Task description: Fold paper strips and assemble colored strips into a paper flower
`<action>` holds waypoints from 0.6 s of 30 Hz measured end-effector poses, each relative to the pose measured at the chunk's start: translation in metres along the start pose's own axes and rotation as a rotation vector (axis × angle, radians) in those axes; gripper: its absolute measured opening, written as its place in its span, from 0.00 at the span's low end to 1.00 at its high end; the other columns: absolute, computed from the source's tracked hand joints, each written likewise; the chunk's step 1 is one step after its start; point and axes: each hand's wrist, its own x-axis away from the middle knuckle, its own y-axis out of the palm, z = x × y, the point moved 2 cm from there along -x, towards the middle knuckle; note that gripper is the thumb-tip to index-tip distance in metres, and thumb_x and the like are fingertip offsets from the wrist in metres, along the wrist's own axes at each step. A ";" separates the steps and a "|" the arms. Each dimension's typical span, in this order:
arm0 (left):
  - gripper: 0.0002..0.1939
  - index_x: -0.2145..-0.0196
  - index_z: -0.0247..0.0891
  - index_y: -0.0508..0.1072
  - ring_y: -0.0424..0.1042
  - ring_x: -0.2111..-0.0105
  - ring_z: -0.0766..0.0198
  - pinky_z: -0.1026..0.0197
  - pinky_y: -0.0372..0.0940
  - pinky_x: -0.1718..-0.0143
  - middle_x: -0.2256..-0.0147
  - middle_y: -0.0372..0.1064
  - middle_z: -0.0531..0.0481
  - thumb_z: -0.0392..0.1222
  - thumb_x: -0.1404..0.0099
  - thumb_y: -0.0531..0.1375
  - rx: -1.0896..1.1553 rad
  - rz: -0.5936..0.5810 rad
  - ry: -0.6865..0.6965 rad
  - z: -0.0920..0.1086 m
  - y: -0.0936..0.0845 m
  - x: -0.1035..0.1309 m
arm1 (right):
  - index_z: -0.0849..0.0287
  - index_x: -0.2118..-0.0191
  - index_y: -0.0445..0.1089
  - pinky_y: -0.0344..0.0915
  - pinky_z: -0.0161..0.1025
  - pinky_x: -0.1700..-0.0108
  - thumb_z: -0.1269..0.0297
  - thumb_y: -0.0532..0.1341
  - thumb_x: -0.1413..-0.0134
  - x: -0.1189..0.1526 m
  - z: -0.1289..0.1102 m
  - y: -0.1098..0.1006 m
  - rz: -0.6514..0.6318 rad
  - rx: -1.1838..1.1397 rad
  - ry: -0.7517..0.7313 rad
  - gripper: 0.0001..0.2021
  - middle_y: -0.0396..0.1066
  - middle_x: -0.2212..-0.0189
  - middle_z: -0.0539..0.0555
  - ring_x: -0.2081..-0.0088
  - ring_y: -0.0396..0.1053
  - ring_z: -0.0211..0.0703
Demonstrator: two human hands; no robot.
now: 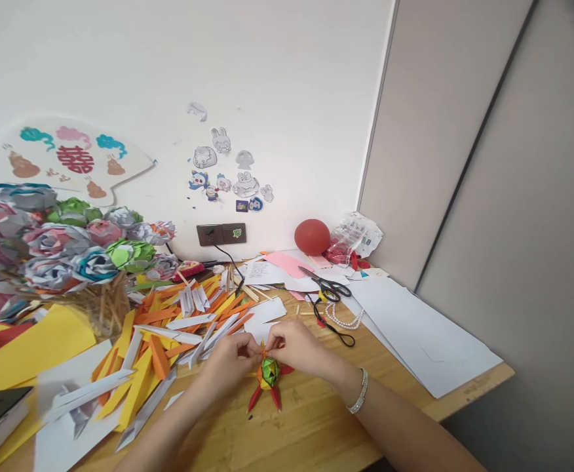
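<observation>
A small folded-paper figure [270, 372] is on the wooden table in front of me, with a green and yellow round body, an orange tip at the top and two red points spread toward me. My left hand [232, 357] is closed, its thumb and fingers pinching at the orange tip from the left. From the right, my right hand [294, 347] pinches the same tip, fingers closed, a beaded bracelet [360, 392] on its wrist. The fingertips partly hide the top of the figure. A bit of red shows behind it, beside my right hand.
Folded orange, yellow and white paper strips [169, 334] pile up at left, near a bunch of paper flowers [65, 242]. Black-handled scissors [329, 287], a pearl string [343, 320], a red balloon [312, 236] and white sheets [424, 334] lie at right. The wall rises behind.
</observation>
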 end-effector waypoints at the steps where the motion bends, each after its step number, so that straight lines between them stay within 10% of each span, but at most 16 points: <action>1: 0.06 0.80 0.36 0.66 0.65 0.77 0.65 0.64 0.59 0.74 0.80 0.65 0.54 0.41 0.52 0.58 0.063 -0.036 -0.023 0.000 -0.001 0.000 | 0.61 0.77 0.70 0.59 0.29 0.74 0.76 0.60 0.60 0.000 -0.001 -0.001 -0.006 0.005 -0.002 0.04 0.69 0.78 0.48 0.75 0.66 0.34; 7: 0.17 0.71 0.36 0.70 0.66 0.77 0.65 0.62 0.59 0.70 0.78 0.67 0.53 0.54 0.50 0.60 0.385 -0.244 -0.126 -0.002 -0.008 -0.001 | 0.59 0.75 0.72 0.61 0.31 0.67 0.75 0.62 0.58 0.002 -0.017 -0.007 -0.019 0.048 -0.101 0.04 0.71 0.75 0.49 0.69 0.67 0.37; 18: 0.19 0.81 0.35 0.67 0.63 0.80 0.66 0.63 0.58 0.74 0.83 0.63 0.55 0.55 0.54 0.61 0.314 -0.051 -0.113 -0.012 -0.008 -0.007 | 0.60 0.73 0.70 0.60 0.33 0.61 0.71 0.58 0.48 0.001 -0.021 -0.011 -0.061 0.266 -0.469 0.06 0.70 0.74 0.50 0.68 0.64 0.37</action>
